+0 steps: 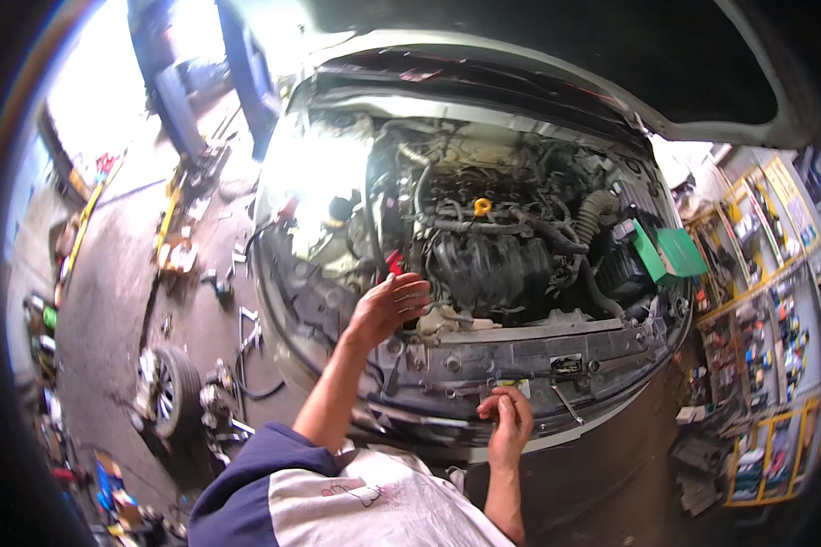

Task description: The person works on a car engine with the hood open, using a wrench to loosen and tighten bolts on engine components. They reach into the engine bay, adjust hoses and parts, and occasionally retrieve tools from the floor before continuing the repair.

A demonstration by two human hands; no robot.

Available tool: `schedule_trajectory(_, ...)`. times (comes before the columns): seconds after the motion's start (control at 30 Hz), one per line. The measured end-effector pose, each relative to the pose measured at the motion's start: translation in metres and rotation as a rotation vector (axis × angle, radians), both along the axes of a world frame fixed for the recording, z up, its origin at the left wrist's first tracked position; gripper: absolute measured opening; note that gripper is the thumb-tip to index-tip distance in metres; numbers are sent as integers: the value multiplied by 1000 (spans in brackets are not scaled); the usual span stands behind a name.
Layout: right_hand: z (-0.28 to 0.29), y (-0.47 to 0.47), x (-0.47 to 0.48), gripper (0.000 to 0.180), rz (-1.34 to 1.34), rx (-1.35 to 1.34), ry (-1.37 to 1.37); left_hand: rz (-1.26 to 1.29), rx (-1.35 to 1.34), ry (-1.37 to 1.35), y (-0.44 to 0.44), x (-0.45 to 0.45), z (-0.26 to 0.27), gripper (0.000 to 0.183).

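My left hand hovers over the front left of a car's engine bay, palm turned inward and fingers extended, with nothing visible in it. Just beyond its fingers is a red object, partly hidden. To its right sit the black ribbed intake manifold and a yellow-orange oil filler cap. My right hand is at the car's front edge, fingers curled towards the thumb; whether something small is between them cannot be seen. A metal wrench lies to its right on the front panel.
The raised hood overhangs the bay. An open green box rests at the bay's right side. Stocked shelves stand at right. Leftwards are a wheel on the floor, scattered parts and blue lift posts.
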State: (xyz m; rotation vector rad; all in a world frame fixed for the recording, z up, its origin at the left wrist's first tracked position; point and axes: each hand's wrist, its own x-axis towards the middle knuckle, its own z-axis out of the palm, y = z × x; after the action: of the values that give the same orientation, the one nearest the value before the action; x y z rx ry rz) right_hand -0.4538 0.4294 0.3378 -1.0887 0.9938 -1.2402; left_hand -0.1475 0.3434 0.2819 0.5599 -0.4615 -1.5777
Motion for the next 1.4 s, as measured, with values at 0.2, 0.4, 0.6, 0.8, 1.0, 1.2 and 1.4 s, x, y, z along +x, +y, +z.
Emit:
schedule_trajectory(0.2, -13, 42, 42, 25, 481, 66, 39, -5, 11, -284, 205, 34, 33, 47)
schedule_trajectory(0.4, -7, 85, 101, 25, 1120, 1, 343, 219, 687, -647, 430, 63, -125, 47)
schedule_trajectory(0.6, -32, 160, 171, 23, 1019, 112, 539, 879, 1834, 155, 690, 5, -317, 35)
schedule_trajectory(0.8, -44, 227, 279, 21, 956, 265, 562, 866, 1610, 197, 754, 43, -309, 42)
schedule_trajectory(1.0, -46, 244, 380, 20, 1099, 13, 667, 1138, 1056, -179, 709, 197, -243, 41)
schedule_trajectory(1.2, -71, 252, 421, 23, 1199, 105, 689, 1245, 1183, -332, 714, 236, -225, 36)
schedule_trajectory(1.4, -101, 241, 479, 18, 1290, 19, 793, 918, 1557, -103, 757, 162, -266, 38)
